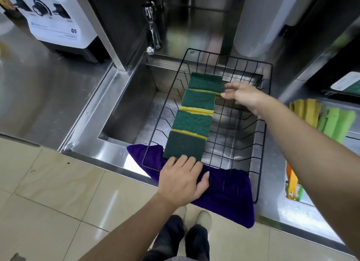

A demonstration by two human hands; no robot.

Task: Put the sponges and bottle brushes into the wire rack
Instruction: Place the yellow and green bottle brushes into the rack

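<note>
A black wire rack (pixel 262 128) sits over a steel sink (pixel 124 107), its near edge resting on a purple cloth (pixel 229 206) draped over the counter's front lip. Four green-and-yellow sponges (pixel 191 122) lie in a row along the rack's left side, overlapping like shingles and running from 6 o'clock toward 12 o'clock. The left hand (pixel 182 184) lies flat and open at the rack's 6 o'clock edge, fingertips touching the nearest sponge, thumb on the cloth. The right hand (pixel 245 97) reaches in from 3 o'clock, fingers loosely spread and empty, their tips at the right edge of the farthest sponges; whether they touch cannot be told. A faucet (pixel 153 31) stands at 12 o'clock beyond the sink, and a white machine (pixel 56 21) sits at 10 o'clock. Yellow and green cloths (pixel 327 118) lie on the counter at 3 o'clock.
</note>
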